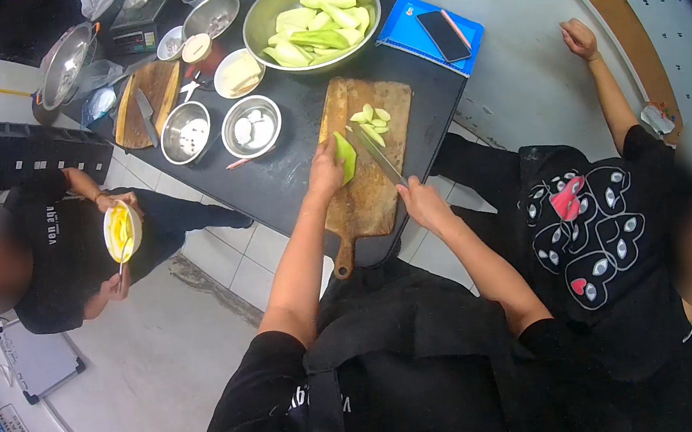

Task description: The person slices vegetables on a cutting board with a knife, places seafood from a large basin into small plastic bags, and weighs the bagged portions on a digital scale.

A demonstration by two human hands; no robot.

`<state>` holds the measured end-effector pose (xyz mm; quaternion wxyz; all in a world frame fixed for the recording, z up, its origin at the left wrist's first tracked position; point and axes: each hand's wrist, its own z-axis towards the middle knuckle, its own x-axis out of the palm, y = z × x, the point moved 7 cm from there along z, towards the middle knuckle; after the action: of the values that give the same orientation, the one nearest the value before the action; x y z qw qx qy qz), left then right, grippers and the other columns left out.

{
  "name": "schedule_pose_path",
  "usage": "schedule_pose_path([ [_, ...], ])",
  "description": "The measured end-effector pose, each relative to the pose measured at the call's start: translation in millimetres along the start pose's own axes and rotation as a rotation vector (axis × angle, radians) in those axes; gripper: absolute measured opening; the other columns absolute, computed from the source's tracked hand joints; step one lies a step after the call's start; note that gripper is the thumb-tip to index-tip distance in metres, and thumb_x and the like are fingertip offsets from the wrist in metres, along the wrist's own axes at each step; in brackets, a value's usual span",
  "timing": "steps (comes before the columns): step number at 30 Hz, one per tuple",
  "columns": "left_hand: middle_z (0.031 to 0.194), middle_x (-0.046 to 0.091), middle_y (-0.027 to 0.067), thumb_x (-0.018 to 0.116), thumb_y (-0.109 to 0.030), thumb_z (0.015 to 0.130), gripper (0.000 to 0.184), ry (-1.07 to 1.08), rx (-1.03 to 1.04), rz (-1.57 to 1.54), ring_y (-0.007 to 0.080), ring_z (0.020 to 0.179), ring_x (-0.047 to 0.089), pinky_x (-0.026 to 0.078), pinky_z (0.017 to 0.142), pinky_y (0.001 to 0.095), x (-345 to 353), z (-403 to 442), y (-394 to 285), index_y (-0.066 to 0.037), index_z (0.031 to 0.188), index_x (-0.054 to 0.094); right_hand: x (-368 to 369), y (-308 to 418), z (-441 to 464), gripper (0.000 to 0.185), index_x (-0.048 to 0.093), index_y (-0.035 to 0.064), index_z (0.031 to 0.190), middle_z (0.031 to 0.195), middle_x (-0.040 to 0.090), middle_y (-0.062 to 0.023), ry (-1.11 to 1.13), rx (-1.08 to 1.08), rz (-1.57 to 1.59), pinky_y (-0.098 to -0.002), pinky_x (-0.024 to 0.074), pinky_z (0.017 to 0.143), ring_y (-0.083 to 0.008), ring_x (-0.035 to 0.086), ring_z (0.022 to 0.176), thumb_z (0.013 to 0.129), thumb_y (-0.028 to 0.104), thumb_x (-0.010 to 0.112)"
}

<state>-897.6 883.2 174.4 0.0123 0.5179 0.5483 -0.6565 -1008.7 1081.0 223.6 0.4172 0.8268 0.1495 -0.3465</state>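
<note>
On the long wooden cutting board [366,200] my left hand [324,171] grips a bright green vegetable piece [346,156] near the board's left edge. My right hand [424,202] is closed on the handle of a kitchen knife [376,155], whose blade slants up and left across the board. Several pale green slices [371,119] lie beside the blade's upper end. Beyond the board stands a big metal bowl [252,32] of peeled, pale green vegetable pieces [317,29]. The exact kind of vegetable is unclear.
Small metal bowls [257,147], a plate [238,74] and a second board [162,81] with a knife stand left on the dark table [273,191]. A phone [443,35] rests on a blue notebook [404,23]. One person [59,227] holds a yellow-smeared bowl [122,232]; another [591,219] stands right.
</note>
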Motion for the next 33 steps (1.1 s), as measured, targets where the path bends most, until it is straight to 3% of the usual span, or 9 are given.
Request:
schedule_pose_path([
  [9, 0.132, 0.045, 0.0223, 0.061, -0.002, 0.076, 0.058, 0.012, -0.007, 0.031, 0.0373, 0.119, 0.047, 0.04, 0.1, 0.039, 4, 7, 0, -0.001, 0.132, 0.044, -8, -17, 13, 0.038, 0.048, -0.0055, 0.096, 0.08, 0.06, -0.0337, 0.006, 0.05, -0.012, -0.0552, 0.0454, 0.073, -0.0506, 0.058, 0.081, 0.095, 0.032, 0.043],
  [13, 0.134, 0.044, 0.0188, 0.06, -0.004, 0.078, 0.059, 0.028, -0.048, 0.042, 0.0356, 0.121, 0.045, 0.039, 0.101, 0.038, 6, 8, 2, -0.005, 0.134, 0.042, -14, -33, -3, 0.039, 0.049, -0.0045, 0.098, 0.082, 0.06, -0.033, 0.017, 0.148, 0.038, -0.056, 0.0445, 0.074, -0.0507, 0.058, 0.082, 0.095, 0.034, 0.042],
  [17, 0.137, 0.042, 0.015, 0.06, -0.006, 0.08, 0.059, 0.054, -0.103, 0.028, 0.0342, 0.122, 0.044, 0.038, 0.101, 0.0372, 6, 7, 5, -0.008, 0.136, 0.042, -6, -43, -20, 0.039, 0.05, -0.0036, 0.098, 0.084, 0.06, -0.0327, 0.023, 0.095, -0.032, -0.0563, 0.0441, 0.075, -0.0505, 0.058, 0.083, 0.095, 0.035, 0.042],
  [20, 0.137, 0.042, 0.0151, 0.061, -0.006, 0.08, 0.058, 0.041, -0.08, 0.03, 0.0333, 0.123, 0.044, 0.037, 0.102, 0.0365, 8, 10, 10, -0.007, 0.136, 0.042, -1, -44, -23, 0.038, 0.047, -0.0039, 0.091, 0.07, 0.059, -0.0311, -0.047, 0.023, -0.077, -0.0563, 0.0452, 0.065, -0.0492, 0.059, 0.071, 0.096, 0.033, 0.042],
  [30, 0.135, 0.044, 0.0157, 0.061, -0.005, 0.079, 0.059, 0.02, -0.048, -0.007, 0.0328, 0.123, 0.044, 0.037, 0.102, 0.0357, 8, 10, 12, -0.005, 0.135, 0.042, 7, -47, -24, 0.038, 0.049, -0.0024, 0.097, 0.08, 0.06, -0.0331, 0.02, 0.121, -0.072, -0.0573, 0.0445, 0.073, -0.0509, 0.058, 0.08, 0.096, 0.035, 0.041],
  [33, 0.134, 0.044, 0.0174, 0.061, -0.008, 0.081, 0.064, 0.058, -0.065, 0.029, 0.0335, 0.122, 0.044, 0.036, 0.102, 0.036, 9, 8, 13, -0.008, 0.14, 0.036, 11, -50, -25, 0.038, 0.049, -0.002, 0.097, 0.08, 0.061, -0.0324, 0.013, 0.117, -0.073, -0.0572, 0.0449, 0.072, -0.0503, 0.059, 0.08, 0.096, 0.035, 0.041],
])
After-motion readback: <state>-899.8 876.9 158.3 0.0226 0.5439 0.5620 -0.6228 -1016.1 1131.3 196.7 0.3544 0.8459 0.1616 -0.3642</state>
